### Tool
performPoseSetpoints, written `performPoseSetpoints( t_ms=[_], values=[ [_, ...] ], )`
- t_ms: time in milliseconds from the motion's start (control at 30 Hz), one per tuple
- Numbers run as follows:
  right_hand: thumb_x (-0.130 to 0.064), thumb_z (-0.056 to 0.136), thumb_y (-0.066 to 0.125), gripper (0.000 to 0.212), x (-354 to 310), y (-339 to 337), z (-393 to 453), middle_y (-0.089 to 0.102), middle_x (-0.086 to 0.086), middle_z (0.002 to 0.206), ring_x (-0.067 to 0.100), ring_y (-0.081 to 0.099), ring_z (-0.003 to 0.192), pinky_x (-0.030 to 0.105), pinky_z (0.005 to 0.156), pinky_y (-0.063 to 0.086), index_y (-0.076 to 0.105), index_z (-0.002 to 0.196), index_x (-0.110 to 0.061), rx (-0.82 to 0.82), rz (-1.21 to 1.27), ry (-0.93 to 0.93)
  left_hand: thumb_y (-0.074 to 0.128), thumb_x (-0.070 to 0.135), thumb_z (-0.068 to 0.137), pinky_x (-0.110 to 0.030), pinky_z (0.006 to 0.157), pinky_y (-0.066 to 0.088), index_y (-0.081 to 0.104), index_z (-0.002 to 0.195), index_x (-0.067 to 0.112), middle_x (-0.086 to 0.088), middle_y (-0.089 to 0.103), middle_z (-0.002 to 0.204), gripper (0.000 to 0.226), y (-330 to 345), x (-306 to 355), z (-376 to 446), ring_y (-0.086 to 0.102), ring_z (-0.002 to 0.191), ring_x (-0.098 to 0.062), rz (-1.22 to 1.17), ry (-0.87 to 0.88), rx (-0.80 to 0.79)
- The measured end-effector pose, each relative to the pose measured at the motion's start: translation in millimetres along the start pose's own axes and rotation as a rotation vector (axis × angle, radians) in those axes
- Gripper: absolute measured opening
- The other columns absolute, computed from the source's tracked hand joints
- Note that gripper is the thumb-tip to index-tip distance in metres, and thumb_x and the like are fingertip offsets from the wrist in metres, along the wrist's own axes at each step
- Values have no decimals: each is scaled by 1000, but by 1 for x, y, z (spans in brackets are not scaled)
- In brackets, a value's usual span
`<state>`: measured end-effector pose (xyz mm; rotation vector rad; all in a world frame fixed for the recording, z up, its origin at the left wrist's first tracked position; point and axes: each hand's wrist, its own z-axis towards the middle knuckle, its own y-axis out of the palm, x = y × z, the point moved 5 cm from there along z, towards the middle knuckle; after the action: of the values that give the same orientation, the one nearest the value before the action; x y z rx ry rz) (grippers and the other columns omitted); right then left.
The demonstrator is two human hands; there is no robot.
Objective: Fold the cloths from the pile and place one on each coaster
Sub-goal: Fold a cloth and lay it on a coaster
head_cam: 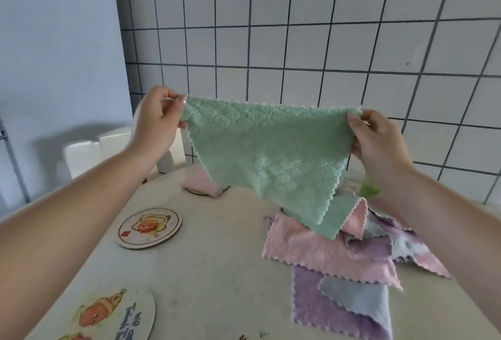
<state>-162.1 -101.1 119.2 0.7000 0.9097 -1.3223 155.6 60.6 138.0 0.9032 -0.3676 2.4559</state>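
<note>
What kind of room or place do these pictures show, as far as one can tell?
Probably a home kitchen or utility corner, though this is uncertain. A white tiled wall with dark grout stands behind a pale worn tabletop, which carries round cartoon-printed coasters and a pile of pastel microfibre cloths.

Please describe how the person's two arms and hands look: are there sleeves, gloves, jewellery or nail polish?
Both forearms are bare up to the picture's edge: no sleeves, gloves, watch or bracelet show. The left hand has longish nails with a glossy, pale finish. The right hand shows no ring; its nails look pale too, but blur hides detail.
</note>
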Motion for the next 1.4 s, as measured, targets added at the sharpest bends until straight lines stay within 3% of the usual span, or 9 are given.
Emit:
performPoseSetpoints(
  t_ms=[167,333,400,467,600,733,933,1167,1400],
  values=[
    [-29,94,53,22,-15,-12,-121,44,-4,66,12,44,58,29,56,44,54,72,-24,-24,62,102,51,26,94,-37,65,45,47,78,34,6,59,72,18,-63,35,-87,53,67,-26,80,12,-67],
    [-22,95,49,23,9,-25,-236,51,-5,53,6,52,45,25,42,43,52,73,-17,-59,127,256,51,18,93,-30,64,50,50,81,27,-7,62,77,15,-97,47,-178,57,69,-16,135,-57,-352],
    [-23,96,48,20,23,-28,-267,53,-1,65,11,54,56,30,47,44,54,77,-16,-84,159,333,48,12,93,-15,59,51,51,86,17,-5,60,82,9,-104,46,-212,59,69,-4,116,-133,-498],
    [-25,95,49,19,35,-33,-288,50,4,78,16,51,70,35,61,44,56,79,-18,-86,143,404,47,12,93,-17,57,50,52,87,13,-5,59,82,8,-110,41,-237,58,70,-8,103,-200,-577],
    [-23,94,52,23,53,-40,-318,55,4,74,18,51,69,29,56,36,58,73,-19,-115,91,498,51,12,92,-16,44,36,54,79,18,1,56,65,15,-118,18,-275,47,50,-3,45,-365,-626],
    [-20,93,53,15,74,-44,-338,60,13,82,24,56,78,31,62,39,61,86,-9,-224,41,632,55,23,90,-18,43,39,57,82,15,7,56,58,12,-117,-12,-312,49,50,-2,123,-498,-783],
    [-18,94,52,16,100,-38,-319,67,10,82,22,63,74,32,62,44,64,88,-8,-271,-200,584,61,20,87,-26,56,43,58,80,18,-7,68,73,9,-114,-45,-315,57,60,-11,325,-368,-736],
    [-25,92,55,11,137,-21,-274,69,7,90,25,65,86,44,82,50,64,90,-18,-303,-390,468,64,27,84,-28,61,46,54,80,35,9,64,69,13,-105,-67,-296,55,59,-1,470,-251,-624],
    [-24,90,58,14,150,-15,-251,70,5,81,23,65,83,42,81,49,66,81,-17,-379,-537,383,66,36,82,-20,56,39,52,82,37,15,63,77,13,-91,-80,-280,54,61,2,558,-267,-641]
  ],
)
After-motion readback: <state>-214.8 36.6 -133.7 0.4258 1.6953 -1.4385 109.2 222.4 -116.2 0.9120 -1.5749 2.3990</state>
